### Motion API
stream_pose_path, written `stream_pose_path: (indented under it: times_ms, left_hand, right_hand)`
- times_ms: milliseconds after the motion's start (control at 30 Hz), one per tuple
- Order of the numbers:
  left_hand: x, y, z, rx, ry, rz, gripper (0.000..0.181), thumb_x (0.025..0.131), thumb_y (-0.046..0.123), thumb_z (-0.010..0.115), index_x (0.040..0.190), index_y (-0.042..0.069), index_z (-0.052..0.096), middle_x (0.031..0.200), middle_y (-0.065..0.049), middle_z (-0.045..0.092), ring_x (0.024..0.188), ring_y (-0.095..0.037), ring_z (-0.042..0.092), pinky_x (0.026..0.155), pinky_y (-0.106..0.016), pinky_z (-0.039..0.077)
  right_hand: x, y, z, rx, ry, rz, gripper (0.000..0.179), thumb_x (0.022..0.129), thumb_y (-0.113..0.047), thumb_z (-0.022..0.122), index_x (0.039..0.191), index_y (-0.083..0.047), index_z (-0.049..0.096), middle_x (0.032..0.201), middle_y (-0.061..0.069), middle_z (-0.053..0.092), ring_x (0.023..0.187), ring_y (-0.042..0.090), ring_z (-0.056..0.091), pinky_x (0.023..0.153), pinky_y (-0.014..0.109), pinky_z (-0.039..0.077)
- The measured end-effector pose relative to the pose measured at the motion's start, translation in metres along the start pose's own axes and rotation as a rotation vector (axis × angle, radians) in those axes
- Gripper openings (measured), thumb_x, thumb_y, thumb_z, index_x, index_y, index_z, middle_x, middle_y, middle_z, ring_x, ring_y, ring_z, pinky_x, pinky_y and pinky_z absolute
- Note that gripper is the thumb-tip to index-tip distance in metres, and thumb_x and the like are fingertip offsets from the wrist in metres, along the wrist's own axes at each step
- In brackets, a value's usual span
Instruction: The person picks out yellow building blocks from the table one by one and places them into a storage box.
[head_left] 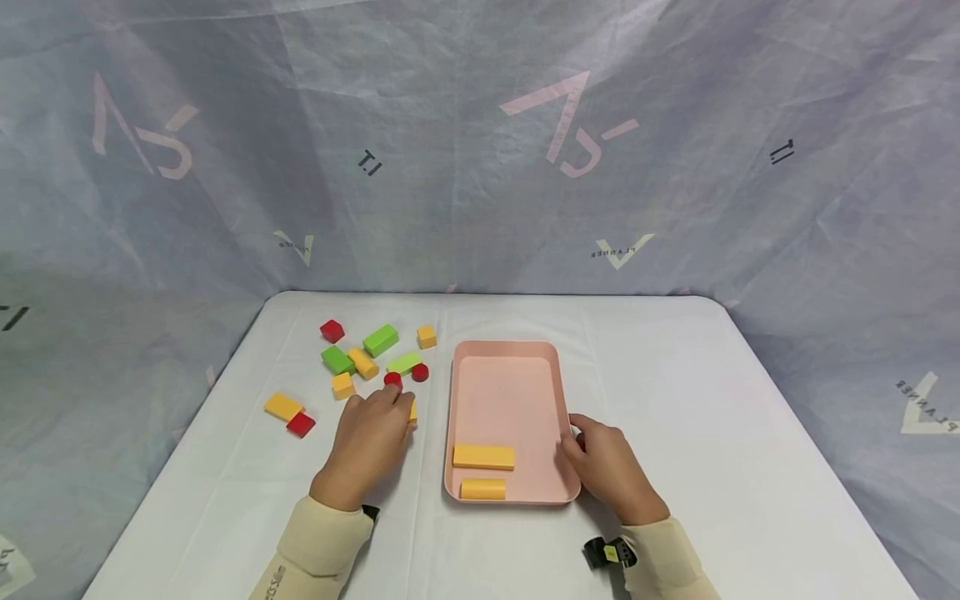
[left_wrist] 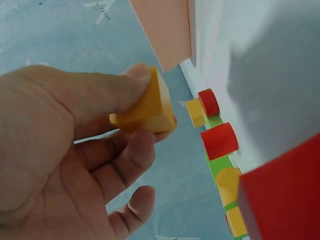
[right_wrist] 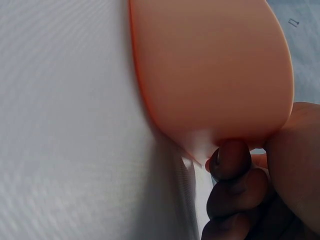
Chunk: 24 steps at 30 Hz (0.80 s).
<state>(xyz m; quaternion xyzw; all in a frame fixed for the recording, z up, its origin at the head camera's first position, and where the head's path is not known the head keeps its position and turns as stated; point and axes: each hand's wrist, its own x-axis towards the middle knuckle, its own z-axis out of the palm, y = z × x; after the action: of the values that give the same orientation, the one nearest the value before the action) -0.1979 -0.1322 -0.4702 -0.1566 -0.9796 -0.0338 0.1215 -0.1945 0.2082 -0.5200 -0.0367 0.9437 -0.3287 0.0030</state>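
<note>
My left hand (head_left: 372,442) pinches a yellow block (left_wrist: 145,107) between thumb and fingers, over the table left of the tray. In the head view only a sliver of that block shows beside the fingers. The right hand (head_left: 611,462) holds the right side wall of a pink tray (head_left: 504,350), with its thumb over the rim and its curled fingers against the outside. Inside the tray's near end lie a flat yellow rectangular block (head_left: 483,457) and a yellow cylinder (head_left: 483,489).
Just beyond the left hand are two red cylinders (head_left: 420,372), green blocks (head_left: 381,340), yellow cubes (head_left: 427,337) and another yellow cylinder (head_left: 363,363). A red cube (head_left: 332,331) sits farther back. Toward the left lie a flat yellow block (head_left: 283,407) and a red block (head_left: 301,424).
</note>
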Motion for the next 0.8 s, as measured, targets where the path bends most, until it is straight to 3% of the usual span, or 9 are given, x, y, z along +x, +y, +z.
stream_pose_path:
  times_ms: [433, 800]
  left_hand:
    - [0.006, 0.003, -0.006, 0.017, 0.062, 0.058, 0.039, 0.082, 0.007, 0.084, 0.119, -0.002, 0.073, 0.093, -0.009, 0.064, 0.076, -0.022, 0.058, 0.061, -0.032, 0.03]
    - [0.015, 0.008, -0.009, 0.012, 0.067, 0.07, 0.045, 0.084, 0.006, 0.083, 0.126, 0.0, 0.071, 0.106, -0.012, 0.069, 0.092, -0.024, 0.064, 0.065, -0.034, 0.037]
  right_hand:
    - [0.0, -0.002, -0.001, 0.008, -0.009, 0.001, 0.023, 0.102, -0.021, 0.058, 0.12, -0.015, 0.072, 0.055, -0.005, 0.049, 0.046, 0.008, 0.041, 0.047, 0.025, 0.033]
    - [-0.001, -0.003, -0.002, 0.007, -0.01, 0.015, 0.029, 0.102, -0.022, 0.058, 0.126, -0.014, 0.071, 0.055, -0.005, 0.049, 0.046, 0.009, 0.041, 0.047, 0.025, 0.034]
